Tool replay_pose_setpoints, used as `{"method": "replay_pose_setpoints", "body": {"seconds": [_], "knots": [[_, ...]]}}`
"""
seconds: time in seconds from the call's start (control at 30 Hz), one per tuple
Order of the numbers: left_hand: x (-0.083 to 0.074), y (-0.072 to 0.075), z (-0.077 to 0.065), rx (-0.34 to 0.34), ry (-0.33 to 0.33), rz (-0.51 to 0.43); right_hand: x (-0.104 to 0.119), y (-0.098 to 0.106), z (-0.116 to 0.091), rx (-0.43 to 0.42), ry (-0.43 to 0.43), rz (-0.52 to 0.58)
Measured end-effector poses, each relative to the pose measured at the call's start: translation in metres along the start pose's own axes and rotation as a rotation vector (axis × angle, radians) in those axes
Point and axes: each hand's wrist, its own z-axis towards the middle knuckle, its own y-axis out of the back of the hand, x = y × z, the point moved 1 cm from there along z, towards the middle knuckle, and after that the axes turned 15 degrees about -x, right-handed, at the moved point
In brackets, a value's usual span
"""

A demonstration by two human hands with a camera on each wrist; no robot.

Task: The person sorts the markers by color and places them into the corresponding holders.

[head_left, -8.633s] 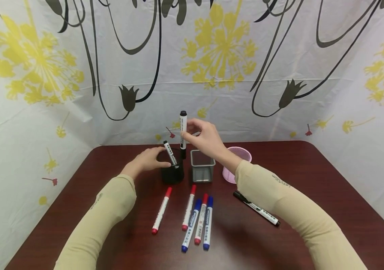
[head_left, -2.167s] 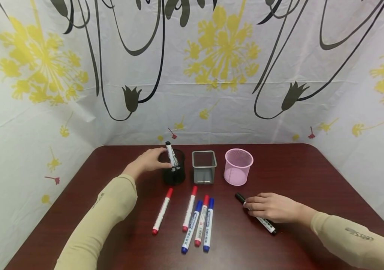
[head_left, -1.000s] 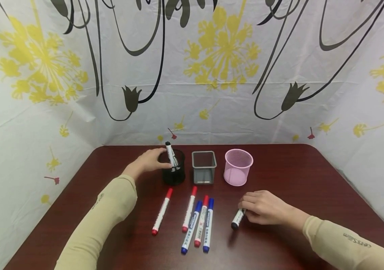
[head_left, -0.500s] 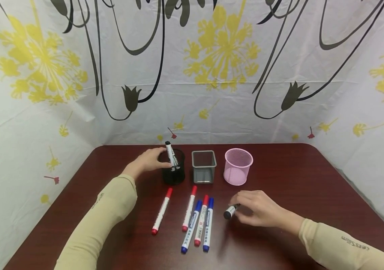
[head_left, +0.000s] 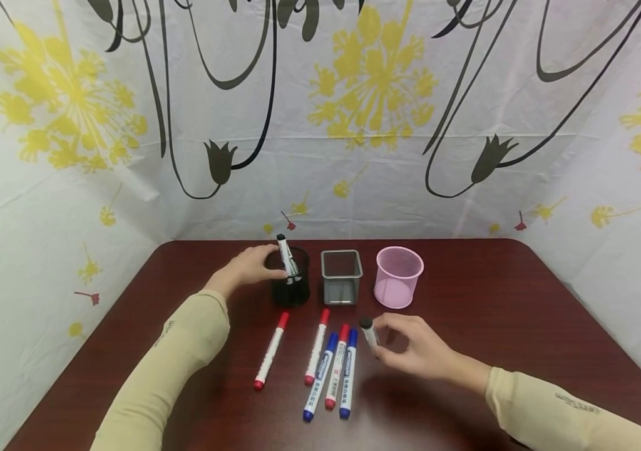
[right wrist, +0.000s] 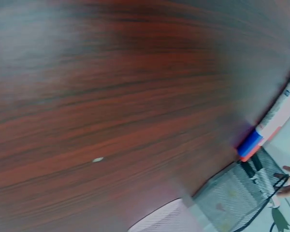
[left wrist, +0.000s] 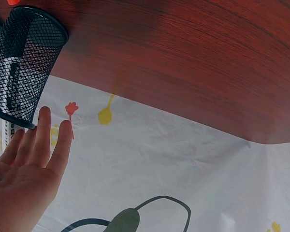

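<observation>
In the head view my left hand (head_left: 247,266) holds the rim of a black mesh pen cup (head_left: 291,293), thumb in front and fingers behind. The left wrist view has those fingers fairly straight at the rim of the pen cup (left wrist: 26,63). White whiteboard markers (head_left: 286,255) with black ends lean inside it. To the right, above the table, my right hand (head_left: 419,351) pinches a whiteboard marker (head_left: 372,336) between thumb and fingers, its black end tilted up. The lower part of that marker is hidden by the hand. The right hand is out of the right wrist view.
A grey square mesh holder (head_left: 341,291) and a pink round mesh cup (head_left: 394,291) stand right of the black cup. Before them on the dark table (head_left: 213,401) lie red markers (head_left: 271,352) and blue markers (head_left: 348,376). A patterned cloth (head_left: 287,113) hangs behind.
The black marker has been lifted off the right side of the table; the right hand has brought it left and turned its black end upward. The left hand has stayed at the cup.
</observation>
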Motion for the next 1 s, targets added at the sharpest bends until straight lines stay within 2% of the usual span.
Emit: {"method": "replay_pose_setpoints", "body": {"seconds": [0.1, 0.2, 0.57, 0.83, 1.0], "knots": [[0.000, -0.001, 0.001, 0.002, -0.001, 0.001, 0.013, -0.001, 0.009, -0.024, -0.118, -0.002], [0.000, -0.001, 0.000, 0.005, 0.002, 0.001, 0.015, -0.005, 0.013, -0.055, -0.184, 0.022], [-0.001, 0.003, -0.001, 0.002, 0.009, 0.002, 0.014, -0.019, 0.029, -0.095, -0.257, 0.106], [-0.001, 0.002, 0.001, 0.006, 0.010, -0.001, 0.017, -0.021, 0.047, -0.119, -0.319, 0.081], [0.001, 0.000, 0.001, 0.006, 0.008, 0.001, 0.016, -0.020, 0.062, -0.156, -0.334, 0.013]]}}
